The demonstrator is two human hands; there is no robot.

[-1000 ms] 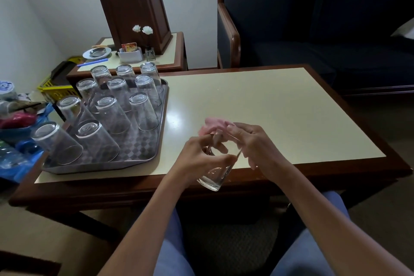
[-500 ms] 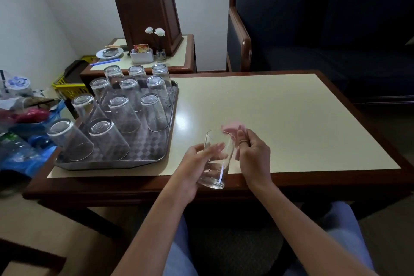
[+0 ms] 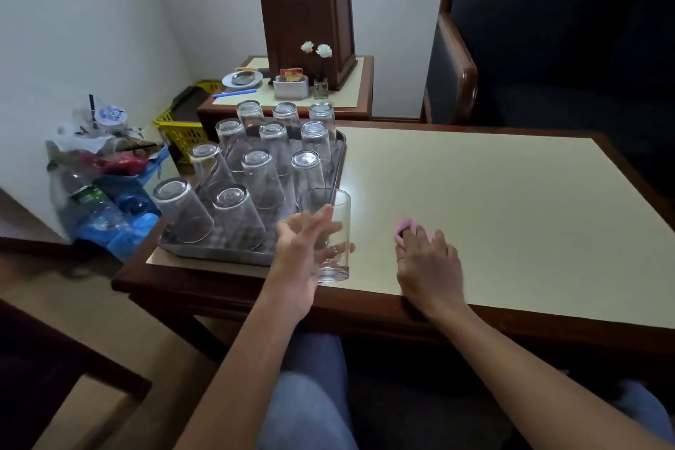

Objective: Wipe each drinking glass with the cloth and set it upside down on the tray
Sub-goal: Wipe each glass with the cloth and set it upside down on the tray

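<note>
text: none legible | small red-orange box [image 3: 291, 74] in white holder beside the wooden lamp base [image 3: 308, 22]: print too blurred | bottle [image 3: 87, 198] left of tray [image 3: 219, 253]: green label, unreadable

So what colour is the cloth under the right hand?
Pink: the small crumpled cloth peeks from under the right hand in the head view.

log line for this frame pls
left hand: holds glass upright near tray | right hand: on pink cloth, table | glass not yet inverted
</note>
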